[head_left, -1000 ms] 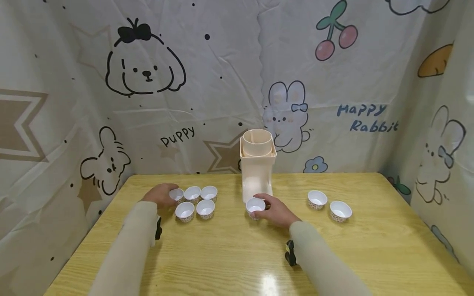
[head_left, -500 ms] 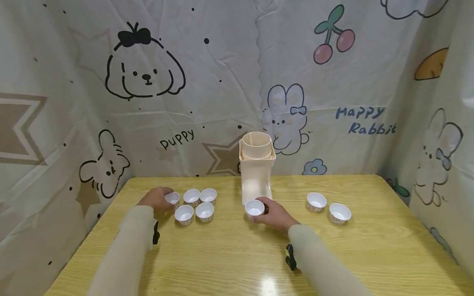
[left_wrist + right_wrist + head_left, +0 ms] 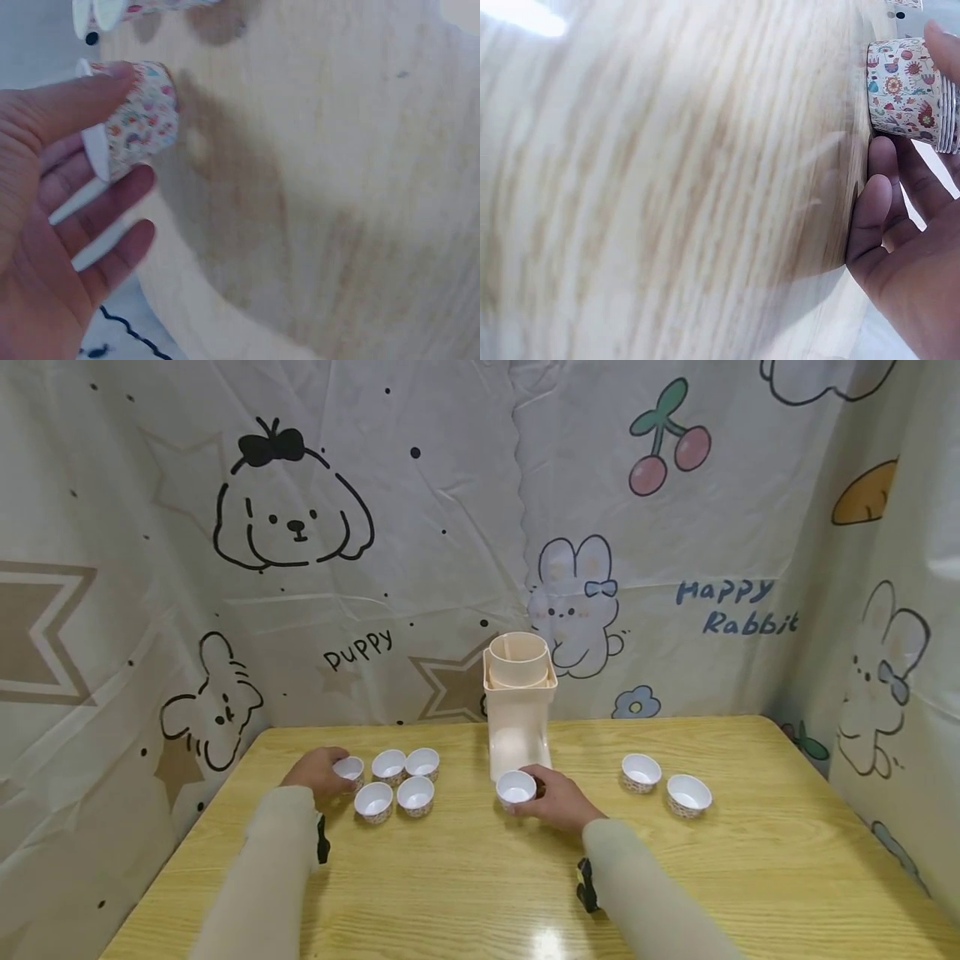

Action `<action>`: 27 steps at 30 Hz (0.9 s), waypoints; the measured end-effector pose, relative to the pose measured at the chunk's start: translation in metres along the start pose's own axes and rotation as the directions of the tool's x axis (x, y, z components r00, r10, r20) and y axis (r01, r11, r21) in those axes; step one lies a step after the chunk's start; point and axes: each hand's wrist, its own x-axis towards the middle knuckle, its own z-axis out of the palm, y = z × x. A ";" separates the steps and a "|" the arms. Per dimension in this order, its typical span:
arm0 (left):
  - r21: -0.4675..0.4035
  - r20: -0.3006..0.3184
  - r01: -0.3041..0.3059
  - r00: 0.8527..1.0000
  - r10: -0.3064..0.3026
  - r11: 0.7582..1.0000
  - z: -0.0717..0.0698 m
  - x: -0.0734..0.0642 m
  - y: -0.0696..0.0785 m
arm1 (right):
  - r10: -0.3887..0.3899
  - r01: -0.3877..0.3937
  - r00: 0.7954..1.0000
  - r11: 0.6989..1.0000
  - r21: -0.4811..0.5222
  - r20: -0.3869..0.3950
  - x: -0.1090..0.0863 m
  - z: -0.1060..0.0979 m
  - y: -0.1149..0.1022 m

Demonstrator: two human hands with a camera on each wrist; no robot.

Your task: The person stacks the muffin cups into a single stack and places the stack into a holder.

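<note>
Wooden table (image 3: 465, 893): under both hands.
Left hand (image 3: 317, 773): loosely bent, thumb and fingers hold one cup (image 3: 348, 768); four cups (image 3: 373, 800) at its right.
Right hand (image 3: 557, 798): curled round stacked cups (image 3: 515, 787); beige stand (image 3: 519, 714) behind, two cups (image 3: 641, 770) rightward.

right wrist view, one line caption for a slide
A right hand holds a nested stack of flower-patterned cups, the wood-grain tabletop filling most of the frame.

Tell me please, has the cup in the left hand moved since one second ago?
Yes: judged against the table, the cup in the left hand has moved left, slightly away from the cups beside it.
</note>
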 end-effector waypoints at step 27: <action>-0.036 0.006 0.076 0.997 -0.076 0.996 -0.020 -0.006 -0.006 | -0.009 0.009 1.000 1.000 -0.028 0.013 0.002 0.000 0.002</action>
